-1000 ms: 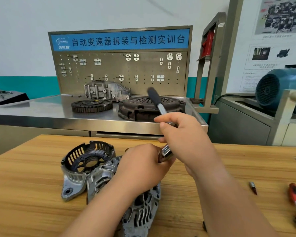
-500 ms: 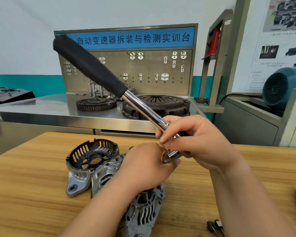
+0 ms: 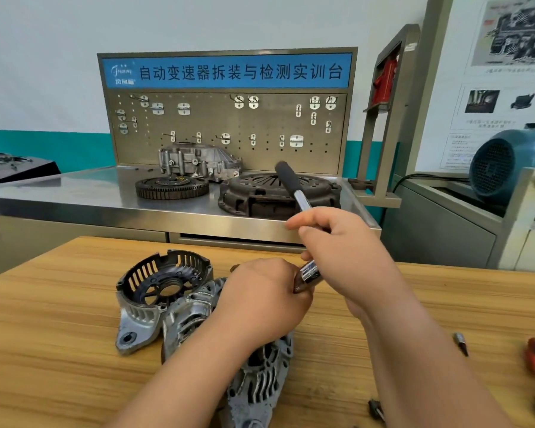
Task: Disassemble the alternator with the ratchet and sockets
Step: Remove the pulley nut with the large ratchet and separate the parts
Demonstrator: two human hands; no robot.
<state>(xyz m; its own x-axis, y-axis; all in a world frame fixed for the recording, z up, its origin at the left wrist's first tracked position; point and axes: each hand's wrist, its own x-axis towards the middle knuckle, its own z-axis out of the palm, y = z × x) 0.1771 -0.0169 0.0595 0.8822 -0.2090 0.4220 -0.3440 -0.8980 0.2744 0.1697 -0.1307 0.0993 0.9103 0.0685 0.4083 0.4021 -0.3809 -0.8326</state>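
ratchet (image 3: 293,187) in r hand (image 3: 349,254), over alternator (image 3: 261,381)

Pale wooden tabletop (image 3: 50,350) up close, stainless steel bench (image 3: 84,196) beyond it, beige perforated tool panel (image 3: 269,125) at its back, white teal-banded wall (image 3: 44,57) behind.

You are in an automotive training workshop: at 12 o'clock, a hooked pegboard (image 3: 229,125) over a steel counter (image 3: 90,193) carrying a flywheel (image 3: 171,187) and clutch cover (image 3: 254,194); technical posters (image 3: 513,35) at 2 o'clock.
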